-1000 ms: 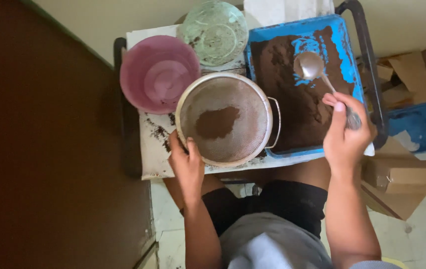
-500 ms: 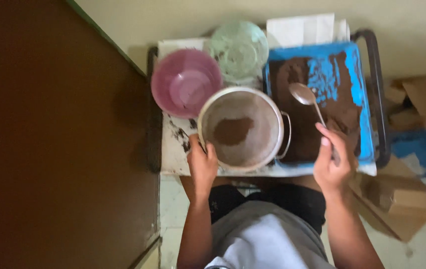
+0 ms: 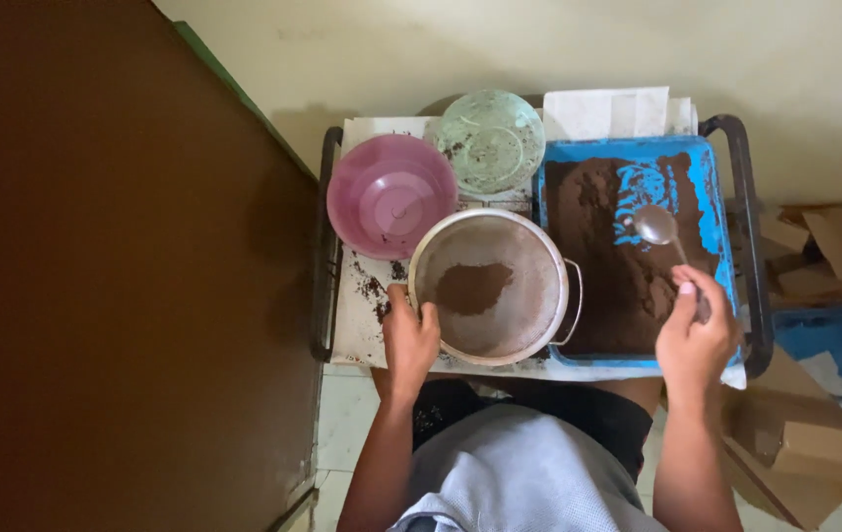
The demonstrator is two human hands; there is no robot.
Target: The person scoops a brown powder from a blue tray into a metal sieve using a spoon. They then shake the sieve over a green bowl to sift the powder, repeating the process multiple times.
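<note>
The sieve [image 3: 488, 286], a round metal one, sits at the near edge of the small table [image 3: 352, 325], touching the blue tray [image 3: 707, 197] on its right, with a small heap of brown powder [image 3: 470, 288] in the middle of its mesh. The left hand [image 3: 409, 340] grips the sieve's near-left rim, fingers curled over it. The right hand [image 3: 694, 335] is closed around the handle of a metal spoon [image 3: 655, 225], whose bowl hangs over the tray and looks empty or nearly so. The tray is mostly covered with the same brown powder, with bare blue streaks near the spoon, so by my judgement much remains to be scooped and only a little is in the sieve. Behind the sieve stand an empty pink bowl [image 3: 391, 195] and a pale green lid [image 3: 490, 141]. Dark crumbs lie on the white paper [image 3: 367, 296] to the left.
</note>
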